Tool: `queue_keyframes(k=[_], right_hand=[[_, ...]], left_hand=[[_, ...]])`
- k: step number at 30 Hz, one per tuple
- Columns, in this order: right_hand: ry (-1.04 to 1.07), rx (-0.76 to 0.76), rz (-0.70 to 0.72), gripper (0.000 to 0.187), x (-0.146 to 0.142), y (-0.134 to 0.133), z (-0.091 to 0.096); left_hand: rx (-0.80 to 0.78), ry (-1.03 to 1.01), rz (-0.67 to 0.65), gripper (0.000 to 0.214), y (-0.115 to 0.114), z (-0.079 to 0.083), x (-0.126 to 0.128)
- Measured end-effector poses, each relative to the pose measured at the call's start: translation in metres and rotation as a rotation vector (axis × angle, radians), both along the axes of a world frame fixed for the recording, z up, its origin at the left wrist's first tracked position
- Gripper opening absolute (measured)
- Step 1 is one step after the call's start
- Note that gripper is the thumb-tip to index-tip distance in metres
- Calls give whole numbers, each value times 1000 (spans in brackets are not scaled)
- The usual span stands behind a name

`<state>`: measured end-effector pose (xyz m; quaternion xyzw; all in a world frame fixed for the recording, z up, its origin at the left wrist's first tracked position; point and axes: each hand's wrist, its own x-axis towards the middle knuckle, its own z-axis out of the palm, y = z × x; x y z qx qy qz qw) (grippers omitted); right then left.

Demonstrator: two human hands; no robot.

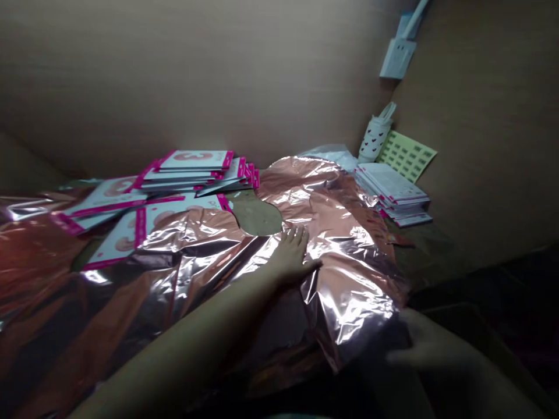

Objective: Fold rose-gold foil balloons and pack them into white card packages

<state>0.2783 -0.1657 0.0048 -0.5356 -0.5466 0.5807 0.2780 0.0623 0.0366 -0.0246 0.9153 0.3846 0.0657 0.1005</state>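
The left hand (293, 255) is lying flat on the rose-gold foil balloon (345, 221), palm down and fingers spread open, not gripping anything, just pressing on the crinkly sheet. The balloon is sprawling deflated across the middle of the table (258, 220), and a rounded patch of bare table is showing through a cut-out in the foil just beyond the fingertips. The forearm is coming in from the lower left and lying over the near part of the foil. The right hand (420, 344) is sitting low at the right, touching the foil's near right edge, but it's dark and blurry down there, so I honestly can't tell whether it's pinching the foil or just resting against it. More shiny foil (39, 256) is bunching up at the far left. Behind that, a messy pile of pink-bordered packs (192, 169) is fanning out over the left side of the table, some partly tucked under the foil. On the right, just beside the balloon's far edge, a neater stack of packs (395, 195) is sitting, with a green sticker sheet (407, 154) leaning on the wall behind it and a white bundle with little hearts (374, 138) standing next to that. Higher up, a white wall socket (397, 57) is holding a plug.
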Motion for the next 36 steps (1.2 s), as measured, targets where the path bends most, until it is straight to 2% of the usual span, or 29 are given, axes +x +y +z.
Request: queue_keyframes(k=[2, 3, 7, 9, 11, 12, 14, 16, 18, 20, 22, 24, 25, 27, 29, 32, 34, 36], right_hand=[[161, -87, -49, 70, -21, -13, -5], [213, -119, -114, 72, -36, -17, -8], [141, -224, -438, 47, -94, -17, -31], [171, -380, -479, 56, -104, -18, -47], [245, -504, -416, 62, -97, -25, -57], [241, -511, -336, 61, -89, -31, -56], [85, -411, -168, 52, -72, -43, -41], [-177, -193, -78, 42, -58, -46, -8], [-395, 103, -110, 42, -49, -30, 29], [-624, 352, -171, 43, -41, 6, 58], [-926, 418, -279, 46, -27, 54, 66], [-1125, 271, -394, 56, -6, 101, 56], [-1111, 183, -378, 58, 6, 120, 46], [-977, 83, -285, 49, 31, 145, 25], [-901, 81, -236, 32, 51, 155, 10], [-1000, 143, -302, 20, 59, 153, 8], [-1072, 213, -335, 25, 47, 153, 13], [-1090, 293, -295, 32, 22, 160, 15]], left_hand=[[12, 6, 15, 84, -1, -1, 4], [15, 10, 23, 83, -2, -2, 6], [26, 30, 65, 87, -4, -7, 12], [30, 36, 86, 91, -4, -9, 14], [29, 39, 100, 96, -4, -9, 16], [28, 39, 104, 99, -4, -9, 16], [28, 35, 104, 104, -5, -8, 17], [26, 32, 95, 104, -6, -6, 17], [26, 33, 82, 99, -6, -3, 16], [31, 37, 72, 94, -6, 1, 16], [47, 39, 61, 90, -7, 4, 17], [68, 35, 41, 87, -10, 7, 18], [78, 30, 29, 87, -13, 8, 18], [70, 23, -25, 90, -20, 9, 18], [39, 17, -95, 91, -27, 7, 18], [4, 5, -138, 93, -34, 3, 17], [-5, 7, -120, 97, -35, 1, 18], [-8, 15, -109, 100, -34, 1, 18]])
